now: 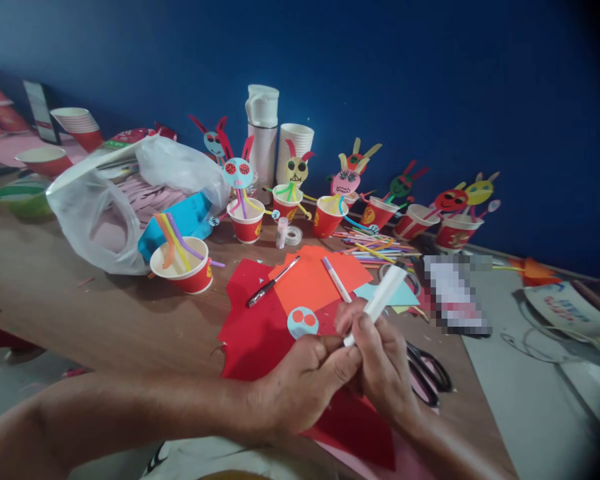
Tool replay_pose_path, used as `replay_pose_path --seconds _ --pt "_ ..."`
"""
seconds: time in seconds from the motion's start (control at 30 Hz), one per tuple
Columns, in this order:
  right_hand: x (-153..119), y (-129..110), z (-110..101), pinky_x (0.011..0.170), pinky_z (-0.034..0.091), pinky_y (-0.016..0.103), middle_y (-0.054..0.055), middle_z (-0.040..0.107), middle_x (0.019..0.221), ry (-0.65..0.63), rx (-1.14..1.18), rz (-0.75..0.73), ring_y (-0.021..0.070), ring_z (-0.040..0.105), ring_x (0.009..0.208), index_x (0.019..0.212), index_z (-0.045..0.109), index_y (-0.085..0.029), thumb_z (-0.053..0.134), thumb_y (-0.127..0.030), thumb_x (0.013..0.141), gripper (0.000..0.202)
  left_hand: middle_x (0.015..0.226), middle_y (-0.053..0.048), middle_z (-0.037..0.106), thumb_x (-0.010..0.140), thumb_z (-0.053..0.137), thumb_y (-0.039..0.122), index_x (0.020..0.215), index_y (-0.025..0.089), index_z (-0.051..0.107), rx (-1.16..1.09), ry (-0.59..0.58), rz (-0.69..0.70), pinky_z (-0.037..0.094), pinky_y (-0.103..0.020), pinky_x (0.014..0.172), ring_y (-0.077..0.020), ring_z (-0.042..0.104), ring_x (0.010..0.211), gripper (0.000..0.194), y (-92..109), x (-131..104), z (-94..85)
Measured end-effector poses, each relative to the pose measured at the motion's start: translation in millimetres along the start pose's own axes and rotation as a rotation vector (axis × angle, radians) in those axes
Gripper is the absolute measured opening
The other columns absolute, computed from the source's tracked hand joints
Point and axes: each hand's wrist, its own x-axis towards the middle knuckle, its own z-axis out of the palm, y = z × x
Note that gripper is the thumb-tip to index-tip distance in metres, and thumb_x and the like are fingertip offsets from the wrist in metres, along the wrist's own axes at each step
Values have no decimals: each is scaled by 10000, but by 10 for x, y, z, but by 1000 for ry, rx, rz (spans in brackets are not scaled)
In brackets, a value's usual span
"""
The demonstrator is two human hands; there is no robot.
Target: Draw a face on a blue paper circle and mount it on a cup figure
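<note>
A white marker-like tube (383, 293) slants up and to the right, with my right hand (383, 360) wrapped round its lower part. My left hand (313, 373) is closed against the right one at the tube's lower end; what it pinches, if anything, is hidden between the fingers. Just beyond my left hand lies a light blue paper disc (303, 323) with two orange-red circles. Red paper (255, 333) and orange paper (305, 287) spread under and beyond the hands. A dark pen (273, 283) and a pale marker (336, 279) rest on the sheets.
Black-handled scissors (427, 373) lie right of my right hand. A cup with straws (185, 267) and a plastic bag (100, 213) stand left. Behind are several red cups with paper faces (247, 227), loose straws (375, 247), a tape roll (293, 235) and a white-topped flask (263, 140).
</note>
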Motion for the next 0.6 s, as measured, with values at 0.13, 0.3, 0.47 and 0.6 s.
replay_pose_path --seconds 0.13,0.3,0.47,0.6 --pt "102 -100 76 409 302 220 -51 386 491 27 14 66 85 343 402 593 444 -204 394 -473 889 403 565 -13 485 827 425 559 609 143 472 -37 78 44 384 -235 550 -108 471 543 472 -52 24 32" --pt "161 -237 178 439 351 209 -40 437 491 34 44 82 94 432 448 580 470 -194 426 -433 879 385 535 8 467 835 447 539 589 159 450 -41 256 197 380 -217 504 -95 450 508 453 -63 -7 107" --pt "177 -318 222 412 326 200 -58 387 453 76 33 -28 75 384 406 553 457 -190 454 -374 872 368 530 22 463 850 414 547 592 176 420 16 364 313 366 -200 481 -85 435 496 453 -86 -11 162" --pt "230 -422 180 383 284 201 -66 344 441 120 -30 -110 65 337 383 545 423 -194 416 -396 887 398 525 17 483 896 365 477 586 179 420 122 372 358 374 -198 495 -90 472 510 434 -6 37 207"
